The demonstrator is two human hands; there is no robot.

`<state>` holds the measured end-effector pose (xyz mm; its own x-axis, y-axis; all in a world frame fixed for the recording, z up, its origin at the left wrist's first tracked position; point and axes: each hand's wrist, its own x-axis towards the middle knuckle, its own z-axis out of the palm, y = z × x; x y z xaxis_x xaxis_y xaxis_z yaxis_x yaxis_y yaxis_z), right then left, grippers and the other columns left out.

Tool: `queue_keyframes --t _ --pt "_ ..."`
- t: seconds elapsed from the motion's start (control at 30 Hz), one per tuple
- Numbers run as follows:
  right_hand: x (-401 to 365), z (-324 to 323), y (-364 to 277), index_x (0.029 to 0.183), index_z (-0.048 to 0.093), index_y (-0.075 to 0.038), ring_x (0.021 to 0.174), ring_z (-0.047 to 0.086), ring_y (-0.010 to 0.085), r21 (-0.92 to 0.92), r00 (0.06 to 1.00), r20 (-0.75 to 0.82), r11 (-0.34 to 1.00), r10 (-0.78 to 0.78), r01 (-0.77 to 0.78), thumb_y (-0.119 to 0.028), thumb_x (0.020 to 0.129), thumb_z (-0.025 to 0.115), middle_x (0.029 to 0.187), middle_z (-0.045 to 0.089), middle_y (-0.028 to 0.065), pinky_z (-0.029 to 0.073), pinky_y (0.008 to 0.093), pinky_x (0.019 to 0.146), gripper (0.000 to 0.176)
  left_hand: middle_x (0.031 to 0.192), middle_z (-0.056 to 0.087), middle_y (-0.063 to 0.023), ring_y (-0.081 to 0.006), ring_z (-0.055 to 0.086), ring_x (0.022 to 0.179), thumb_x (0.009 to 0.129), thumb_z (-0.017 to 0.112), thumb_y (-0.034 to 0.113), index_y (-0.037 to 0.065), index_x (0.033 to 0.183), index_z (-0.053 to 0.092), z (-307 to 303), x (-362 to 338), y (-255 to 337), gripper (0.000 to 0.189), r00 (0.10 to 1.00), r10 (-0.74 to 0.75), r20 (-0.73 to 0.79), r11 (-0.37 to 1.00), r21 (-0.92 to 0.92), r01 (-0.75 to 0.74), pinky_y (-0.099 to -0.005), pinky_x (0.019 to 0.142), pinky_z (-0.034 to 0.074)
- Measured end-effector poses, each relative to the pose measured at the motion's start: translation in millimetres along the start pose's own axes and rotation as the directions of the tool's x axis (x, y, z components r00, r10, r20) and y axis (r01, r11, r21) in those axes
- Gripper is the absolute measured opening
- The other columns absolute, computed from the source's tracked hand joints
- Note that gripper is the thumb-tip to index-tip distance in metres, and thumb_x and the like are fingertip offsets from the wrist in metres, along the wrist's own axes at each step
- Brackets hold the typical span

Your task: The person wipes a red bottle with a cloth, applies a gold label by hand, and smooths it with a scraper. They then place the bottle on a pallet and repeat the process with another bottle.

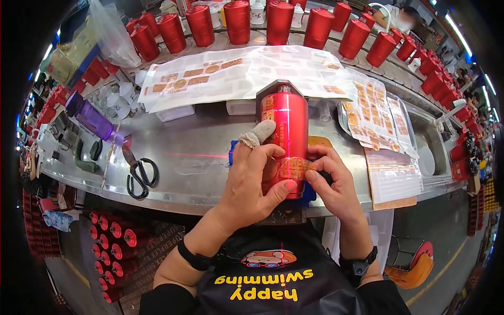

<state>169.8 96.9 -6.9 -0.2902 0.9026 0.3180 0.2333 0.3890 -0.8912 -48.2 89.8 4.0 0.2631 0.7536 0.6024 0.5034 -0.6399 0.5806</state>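
Note:
A shiny red bottle (294, 118) lies in front of me with its neck pointing away, a red laser line running along it. My left hand (244, 181) grips its left side, fingers on top and thumb near the base; a white cloth cover (257, 135) wraps one fingertip. Around the lower part of the bottle sits a gold patterned sticker (293, 168). At the right end of that sticker my right hand (333, 184) is closed, thumb and fingertips pinching its edge. Something blue under the bottle is mostly hidden.
White backing sheets (252, 71) with gold stickers lie behind, and more sticker sheets (373, 107) at right. Black-handled scissors (140, 170) and a purple bottle (90, 115) lie at left. Red bottles (239, 23) line the conveyor (257, 39). A sink (438, 142) is at right.

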Motion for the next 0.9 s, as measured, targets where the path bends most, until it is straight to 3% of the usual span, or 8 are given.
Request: queue_keyframes --t 0.4,0.6,0.8,0.9 --pt "-1 1 0 0.089 0.06 0.0 0.11 0.055 0.0257 0.024 1.0 -0.006 1.0 0.0 0.0 -0.013 0.09 0.067 0.121 0.056 0.0168 0.043 0.0345 0.094 0.015 0.142 0.045 -0.0232 -0.0443 0.042 0.126 0.089 0.063 0.046 0.004 0.136 0.051 5 -12 0 0.064 0.999 0.044 0.023 0.989 0.143 -0.047 -0.0505 0.109 0.03" --pt "-1 0 -3 0.089 0.061 0.0 0.112 0.055 0.0264 0.006 1.0 -0.005 1.0 -0.007 0.007 -0.013 0.091 0.067 0.121 0.055 0.0168 0.043 0.0349 0.095 0.014 0.146 0.042 -0.0256 -0.0411 0.041 0.131 0.095 0.056 0.048 -0.003 0.141 0.046 2 -15 5 0.069 0.997 0.042 0.072 0.963 0.264 -0.059 -0.0473 0.111 0.029" --pt "-2 0 -6 0.09 0.062 0.0 0.113 0.055 0.0268 0.009 1.0 -0.008 1.0 -0.005 0.005 -0.013 0.09 0.067 0.122 0.055 0.0171 0.042 0.0353 0.096 0.014 0.143 0.044 -0.025 -0.0418 0.042 0.128 0.093 0.058 0.047 -0.004 0.142 0.045 3 -17 5 0.071 0.999 0.033 0.042 0.976 0.216 -0.042 -0.0485 0.11 0.03" --pt "-3 -1 -8 0.09 0.062 0.0 0.113 0.055 0.0267 -0.001 1.0 -0.01 1.0 -0.006 0.006 -0.013 0.09 0.067 0.122 0.055 0.0173 0.042 0.0354 0.096 0.014 0.143 0.043 -0.0273 -0.0422 0.043 0.128 0.094 0.06 0.043 -0.006 0.141 0.044 5 -17 0 0.07 1.0 -0.001 -0.028 0.998 0.058 0.002 -0.0468 0.11 0.031"
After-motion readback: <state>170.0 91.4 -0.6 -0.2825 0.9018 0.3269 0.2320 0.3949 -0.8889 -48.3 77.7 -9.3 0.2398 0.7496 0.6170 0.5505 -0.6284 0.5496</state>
